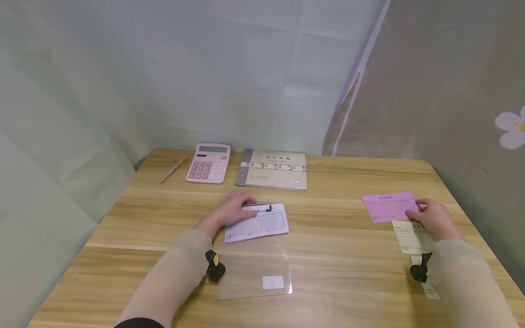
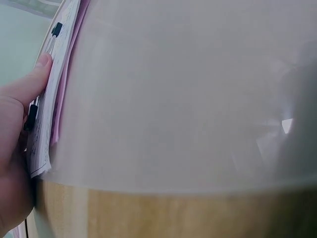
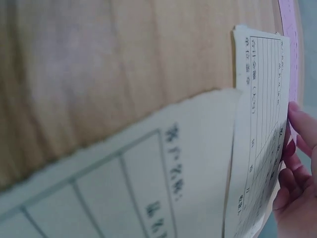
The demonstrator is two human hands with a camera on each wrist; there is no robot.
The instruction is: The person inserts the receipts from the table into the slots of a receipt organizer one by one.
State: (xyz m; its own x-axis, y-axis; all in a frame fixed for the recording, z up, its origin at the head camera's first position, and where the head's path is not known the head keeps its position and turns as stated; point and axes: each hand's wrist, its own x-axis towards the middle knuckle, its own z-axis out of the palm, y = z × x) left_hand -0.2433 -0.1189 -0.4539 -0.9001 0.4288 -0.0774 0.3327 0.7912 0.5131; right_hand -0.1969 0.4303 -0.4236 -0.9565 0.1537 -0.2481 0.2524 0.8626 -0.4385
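My left hand (image 1: 233, 208) grips the top of a clear clipboard (image 1: 250, 269), thumb on the metal clip (image 2: 51, 43) and fingers round the upper edge. Under the clip lie white printed forms (image 1: 264, 223), with pink paper (image 2: 60, 104) showing beneath them. On the right of the table, my right hand (image 1: 435, 218) pinches a pink printed slip (image 1: 386, 207) by its right edge. Just below that slip lies a cream slip (image 1: 411, 241), and another pale slip (image 1: 429, 289) lies nearer, partly hidden by the right wrist.
Along the back of the wooden table (image 1: 336, 255) are a pen (image 1: 174, 169), a pink calculator (image 1: 208, 164) and a grey-and-beige account book (image 1: 272, 171). Pale curtains (image 1: 229, 68) hang behind and at both sides. A white label (image 1: 272, 282) shows through the clipboard's lower part.
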